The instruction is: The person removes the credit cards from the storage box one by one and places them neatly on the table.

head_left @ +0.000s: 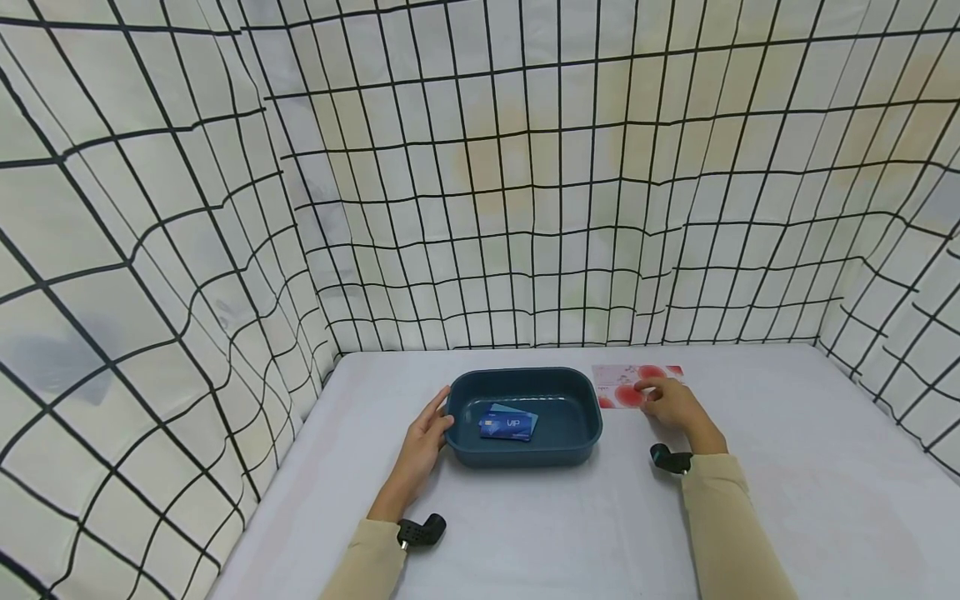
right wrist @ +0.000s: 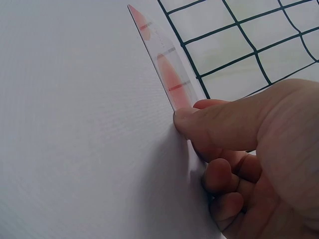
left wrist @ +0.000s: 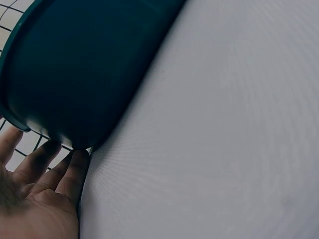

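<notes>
A dark teal rectangular tub (head_left: 468,454) stands on the white table. Inside it lie a blue card marked VIP (head_left: 506,426) and a lighter blue card (head_left: 501,408) partly under it. My left hand (head_left: 420,446) rests against the tub's left end; in the left wrist view its extended fingers (left wrist: 37,162) touch the outer wall below the rim. To the right of the tub, my right hand (head_left: 673,408) pinches the near edge of a flat white sheet printed with red circles (head_left: 618,387). The right wrist view shows the thumb (right wrist: 214,124) on top of the sheet (right wrist: 169,74).
White cloth covers the table (head_left: 570,533). A black grid net (head_left: 525,208) over pale sheeting rises behind the table and along both sides. Each wrist wears a small black device, one on the left (head_left: 422,531) and one on the right (head_left: 670,458).
</notes>
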A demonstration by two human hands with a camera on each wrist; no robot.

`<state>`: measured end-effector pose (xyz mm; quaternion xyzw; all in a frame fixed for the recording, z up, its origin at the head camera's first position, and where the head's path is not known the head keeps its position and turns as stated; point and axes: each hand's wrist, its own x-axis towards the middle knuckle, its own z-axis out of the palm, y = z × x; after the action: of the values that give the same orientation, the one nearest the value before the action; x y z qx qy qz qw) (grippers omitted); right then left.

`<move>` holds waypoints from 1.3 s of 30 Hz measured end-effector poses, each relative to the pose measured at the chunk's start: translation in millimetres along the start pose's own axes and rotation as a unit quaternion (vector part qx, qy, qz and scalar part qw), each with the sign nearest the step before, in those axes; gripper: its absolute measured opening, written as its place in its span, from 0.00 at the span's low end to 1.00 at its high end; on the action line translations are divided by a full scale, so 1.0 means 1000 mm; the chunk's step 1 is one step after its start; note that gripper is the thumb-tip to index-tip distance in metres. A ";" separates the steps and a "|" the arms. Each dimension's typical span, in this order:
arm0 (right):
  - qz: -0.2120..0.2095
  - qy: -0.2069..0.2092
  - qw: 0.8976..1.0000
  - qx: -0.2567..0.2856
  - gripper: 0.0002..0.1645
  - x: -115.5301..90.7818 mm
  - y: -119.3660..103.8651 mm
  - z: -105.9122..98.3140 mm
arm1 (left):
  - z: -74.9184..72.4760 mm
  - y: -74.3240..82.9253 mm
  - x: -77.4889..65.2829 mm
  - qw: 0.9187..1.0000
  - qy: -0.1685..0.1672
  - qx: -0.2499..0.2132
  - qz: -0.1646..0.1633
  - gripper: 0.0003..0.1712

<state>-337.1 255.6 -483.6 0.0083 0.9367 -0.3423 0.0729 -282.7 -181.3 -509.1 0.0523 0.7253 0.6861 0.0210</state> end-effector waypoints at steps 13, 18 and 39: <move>-0.011 0.010 1.000 -0.005 0.23 0.002 0.002 0.002 | 0.001 0.001 0.000 1.000 0.005 0.000 -0.001 0.31; -0.011 0.008 1.000 -0.002 0.23 0.002 0.004 0.002 | 0.001 0.003 -0.001 1.000 0.009 -0.004 -0.005 0.31; -0.051 0.052 0.996 0.041 0.24 -0.008 -0.017 -0.015 | 0.000 0.002 0.000 1.000 0.006 -0.004 -0.003 0.30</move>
<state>-332.4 252.7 -460.1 -0.0191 0.9235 -0.3831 0.0059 -282.5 -180.9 -507.3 0.0456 0.7225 0.6896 0.0189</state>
